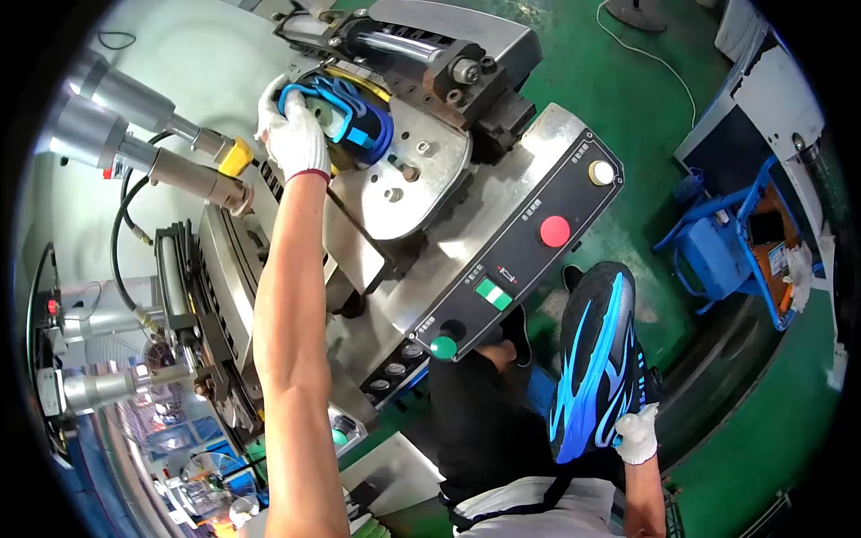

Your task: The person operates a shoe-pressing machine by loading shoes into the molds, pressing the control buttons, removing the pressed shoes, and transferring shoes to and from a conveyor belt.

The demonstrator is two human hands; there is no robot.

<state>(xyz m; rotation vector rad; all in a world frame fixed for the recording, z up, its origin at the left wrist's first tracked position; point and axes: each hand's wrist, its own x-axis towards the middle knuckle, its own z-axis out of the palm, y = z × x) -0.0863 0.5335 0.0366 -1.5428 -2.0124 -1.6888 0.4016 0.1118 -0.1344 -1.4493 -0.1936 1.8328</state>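
My left hand, in a white glove, reaches to the machine at the top. Its fingers are closed at the edge of a blue and black shoe upper, which sits on the machine's metal plate. The inside of the upper is partly hidden by the hand. At the lower right, my right hand, also gloved, grips one end of a black shoe with bright blue stripes, held beside my body with its patterned side facing up.
A black control panel with red, green and white buttons crosses the middle. Metal cylinders and hoses stand at the left. A blue chair with small items on it is at the right, on green floor.
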